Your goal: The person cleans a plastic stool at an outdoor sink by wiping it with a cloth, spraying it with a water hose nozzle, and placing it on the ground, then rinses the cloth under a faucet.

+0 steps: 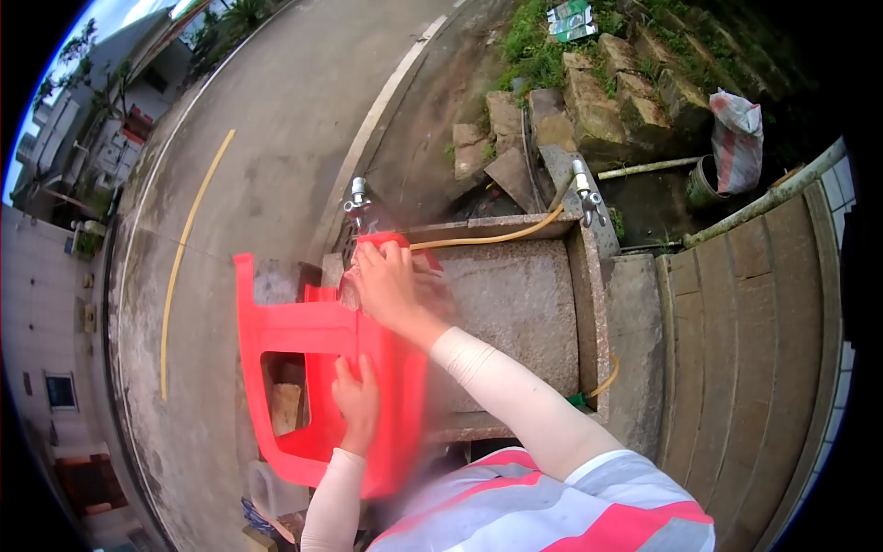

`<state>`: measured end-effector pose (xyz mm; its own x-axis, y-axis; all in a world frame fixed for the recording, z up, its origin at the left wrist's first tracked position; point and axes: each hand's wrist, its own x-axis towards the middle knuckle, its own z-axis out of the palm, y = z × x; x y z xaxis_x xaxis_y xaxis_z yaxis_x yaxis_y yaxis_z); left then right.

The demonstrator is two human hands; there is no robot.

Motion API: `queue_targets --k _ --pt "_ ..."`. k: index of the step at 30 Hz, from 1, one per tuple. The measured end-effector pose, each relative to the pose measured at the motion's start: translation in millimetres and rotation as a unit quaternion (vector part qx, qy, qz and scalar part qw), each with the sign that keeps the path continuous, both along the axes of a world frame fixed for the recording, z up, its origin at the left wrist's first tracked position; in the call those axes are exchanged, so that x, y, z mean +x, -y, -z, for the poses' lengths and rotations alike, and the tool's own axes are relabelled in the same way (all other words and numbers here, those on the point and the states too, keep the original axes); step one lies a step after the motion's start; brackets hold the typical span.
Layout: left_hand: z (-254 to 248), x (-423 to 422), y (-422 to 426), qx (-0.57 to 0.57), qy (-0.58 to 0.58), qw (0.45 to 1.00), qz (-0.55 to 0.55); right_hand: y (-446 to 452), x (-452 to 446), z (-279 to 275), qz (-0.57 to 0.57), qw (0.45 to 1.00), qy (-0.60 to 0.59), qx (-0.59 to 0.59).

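A red plastic stool point(299, 317) lies tipped on its side across the left part of a stone sink point(589, 304). My left hand point(356, 400) grips it near the middle, thumb and forefinger showing against the red plastic and the other fingers curled. My right hand point(391, 283) presses on the stool's far end with bent fingers. A pale pinkish patch shows beside that palm; whether it is a cloth or wet plastic I cannot tell. The area around my right hand is slightly blurred.
A metal tap point(357, 198) stands behind the stool, and another tap point(586, 193) at the back right feeds a yellow hose point(501, 238). Stacked stone blocks point(598, 106), a bucket point(704, 184) and a woven sack point(737, 138) are beyond. A road point(276, 120) runs on the left.
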<state>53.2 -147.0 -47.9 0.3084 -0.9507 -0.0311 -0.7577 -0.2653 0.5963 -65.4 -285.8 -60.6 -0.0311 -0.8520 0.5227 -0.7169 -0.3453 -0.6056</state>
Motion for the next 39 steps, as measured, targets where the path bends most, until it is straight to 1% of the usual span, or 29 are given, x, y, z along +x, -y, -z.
queue_targets --k 2,3,4,5,6,8,9,12,14,15,16,17,20,21,22,24,25,28,29,31,32,33,34,36,37,39 --pt "-0.7 0.2 -3.0 0.002 0.004 1.0 -0.003 0.2 3.9 1.9 -0.005 1.0 0.015 0.011" --pt "6.4 5.2 -3.9 -0.001 0.012 1.0 -0.004 -6.5 3.0 5.6 -0.016 0.998 0.064 -0.011" --pt "14.0 9.3 -2.3 -0.008 0.02 1.0 -0.002 -25.0 1.7 6.1 -0.046 0.996 0.083 0.0" --pt "24.5 11.4 -2.8 -0.072 0.015 0.997 0.016 -51.6 -0.4 7.6 -0.073 0.992 0.098 0.01" --pt "21.4 8.6 0.2 -0.062 0.014 0.998 0.013 -67.7 -1.7 9.0 -0.102 0.988 0.112 0.021" --pt "12.0 4.4 -3.4 -0.032 0.016 0.999 0.006 -79.6 -0.4 12.0 -0.117 0.988 0.099 -0.005" --pt "9.9 3.5 -5.7 -0.041 0.018 0.999 0.006 -84.1 0.5 13.0 -0.123 0.988 0.095 -0.016" --pt "6.6 1.0 -4.6 -0.064 0.018 0.998 0.017 -44.4 1.8 -1.4 -0.107 0.993 0.011 -0.043" --pt "7.8 4.2 -6.0 -0.069 0.012 0.997 0.017 -13.6 1.4 -2.5 -0.075 0.996 -0.051 -0.012" --pt "3.7 3.2 -7.2 -0.05 -0.003 0.999 0.012 4.2 -4.9 -6.6 -0.059 0.996 -0.06 -0.012" --pt "4.9 3.2 -7.4 -0.056 -0.016 0.998 0.015 21.8 -11.7 -10.6 -0.041 0.997 -0.067 -0.01" --pt "7.5 3.9 -7.1 -0.062 -0.028 0.998 0.019 40.0 -12.2 -2.0 0.005 0.997 -0.079 -0.005" --pt "9.2 1.3 -6.0 -0.075 -0.071 0.994 0.032 38.0 -10.0 2.4 0.06 0.993 0.018 0.099" --pt "9.3 -0.4 -6.0 -0.08 -0.087 0.993 0.031 36.3 -11.0 9.5 0.102 0.984 0.039 0.141" --pt "8.1 -1.0 -7.5 -0.071 -0.076 0.994 0.031 32.0 -7.1 16.6 0.119 0.971 0.125 0.165" --pt "4.5 -4.7 -4.4 -0.055 -0.055 0.996 0.034 29.7 -0.2 31.6 0.153 0.922 0.292 0.202" --pt "7.4 -3.8 -3.9 -0.049 -0.057 0.997 0.029 32.2 3.0 41.5 0.167 0.911 0.303 0.222" --pt "10.7 1.8 -2.2 -0.046 -0.057 0.997 0.018 31.3 10.5 55.8 0.199 0.842 0.411 0.287" --pt "8.4 0.5 -3.0 -0.047 -0.054 0.997 0.021 37.3 18.5 68.6 0.249 0.848 0.38 0.272" --pt "2.6 -1.8 -3.5 -0.033 -0.044 0.998 0.022 28.8 4.3 48.9 0.212 0.804 0.423 0.36" --pt "2.8 -1.9 -3.8 -0.056 -0.048 0.997 0.022 25.4 -1.8 39.5 0.192 0.78 0.44 0.401" --pt "5.4 -1.9 -4.8 -0.079 -0.053 0.995 0.021 29.2 6.4 41.8 0.228 0.795 0.375 0.419" --pt "7.6 -1.5 -5.3 -0.099 -0.058 0.993 0.022 21.3 1.4 24.7 0.154 0.804 0.358 0.449" --pt "9.1 2.9 -5.4 -0.101 -0.055 0.993 0.026 -0.7 16.4 16.0 0.17 0.883 0.254 0.358" --pt "12.0 4.5 -5.2 -0.105 -0.057 0.992 0.03 -11.7 20.0 17.2 0.18 0.908 0.219 0.308" --pt "13.9 6.4 -5.1 -0.086 -0.064 0.994 0.034 -42.5 21.8 21.2 0.145 0.957 0.143 0.206"
